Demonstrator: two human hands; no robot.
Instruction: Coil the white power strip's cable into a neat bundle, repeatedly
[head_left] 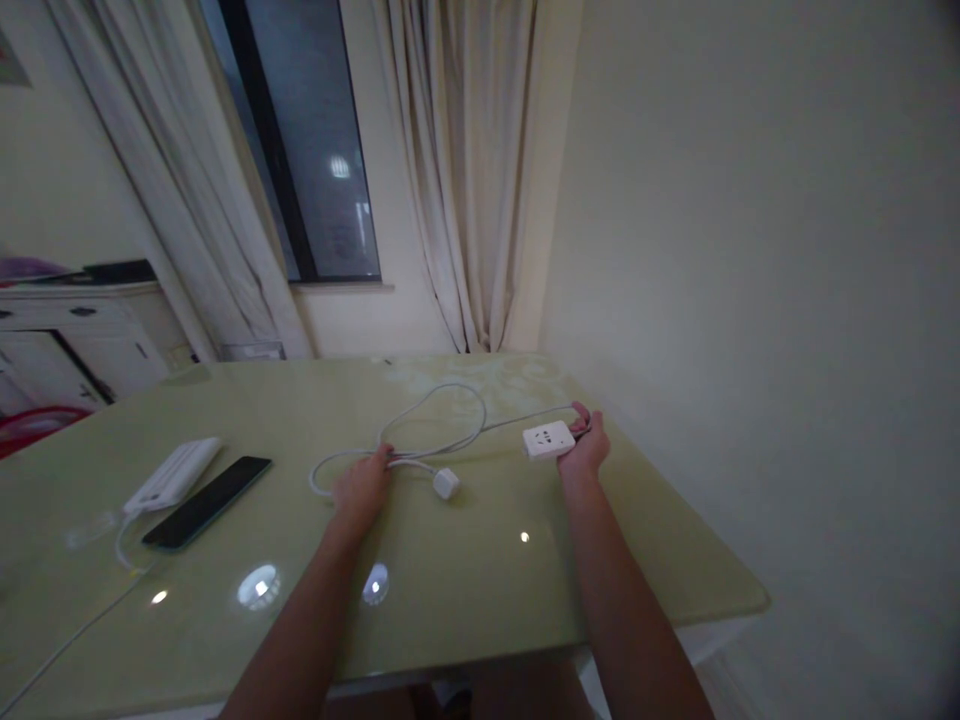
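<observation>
A small white socket block lies near the right edge of the glossy pale-green table, and my right hand is closed on its right end. From it a white cable curls in loops across the table and ends in a white plug. My left hand rests on the cable where the loops cross, fingers pinched around the strands, a little left of the plug.
A white power strip and a dark phone lie on the left of the table, with another thin white cord trailing toward the near-left edge. Behind are a curtained window and a white cabinet; a wall stands close on the right.
</observation>
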